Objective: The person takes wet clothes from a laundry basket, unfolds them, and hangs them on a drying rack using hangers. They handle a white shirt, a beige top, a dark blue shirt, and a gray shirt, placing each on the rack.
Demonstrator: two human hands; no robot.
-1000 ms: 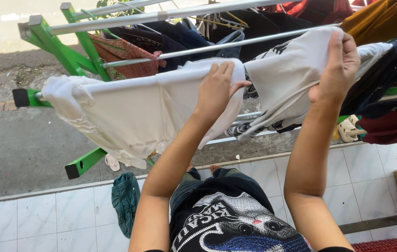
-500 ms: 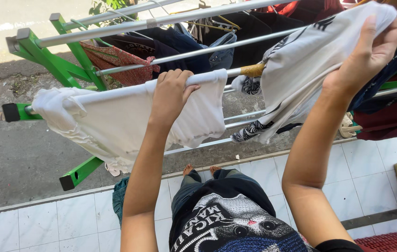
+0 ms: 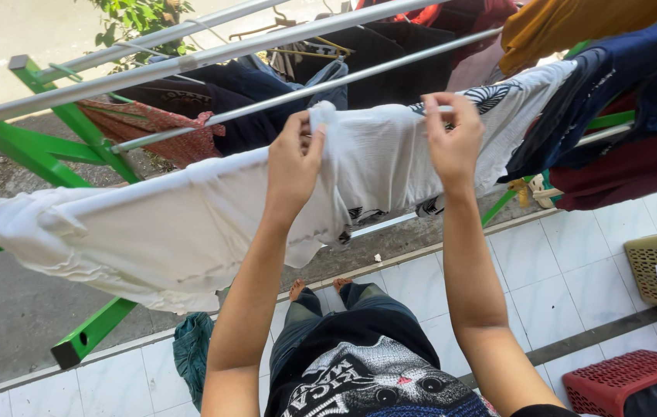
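A white printed shirt (image 3: 390, 166) is draped over a silver rail (image 3: 344, 81) of a green drying rack (image 3: 42, 154). My left hand (image 3: 295, 166) pinches a bunched fold of that shirt at its left edge. My right hand (image 3: 453, 143) grips the same shirt's top edge on the rail, further right. To the left, another white garment (image 3: 135, 232) hangs over the lower rail, touching the shirt at my left hand.
Dark blue (image 3: 599, 100), maroon (image 3: 629, 166), mustard (image 3: 568, 23) and red patterned (image 3: 158, 127) clothes hang on the rack. A beige basket (image 3: 656, 266) and a red basket (image 3: 622, 378) stand on the white tiles at the right. A teal cloth (image 3: 189, 351) lies by my feet.
My right hand brought the printed shirt down from the upper right onto the rail. My left hand moved right off the plain white garment and took hold of the shirt's edge.
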